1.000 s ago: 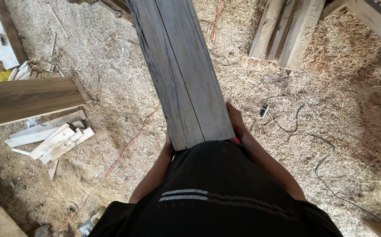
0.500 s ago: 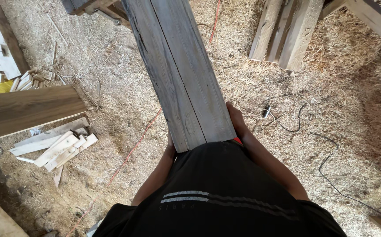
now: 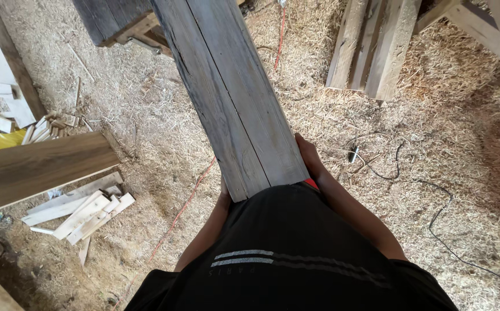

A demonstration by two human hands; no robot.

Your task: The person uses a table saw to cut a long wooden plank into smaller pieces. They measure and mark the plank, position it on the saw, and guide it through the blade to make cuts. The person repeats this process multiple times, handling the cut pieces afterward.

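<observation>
Long grey weathered timber beam, centre, near end held at the waist, far end running off the top of the view. Right hand is pressed w/ fingers closed along its right edge; left hand, mostly hidden, grips the left underside. Sawdust-strewn floor below; pale wood offcuts lie near-left; black cable right.

Open sawdust floor lies left of the grey beam, hemmed by a brown plank and pale offcuts. To the right, black cables cross the floor before stacked timbers.
</observation>
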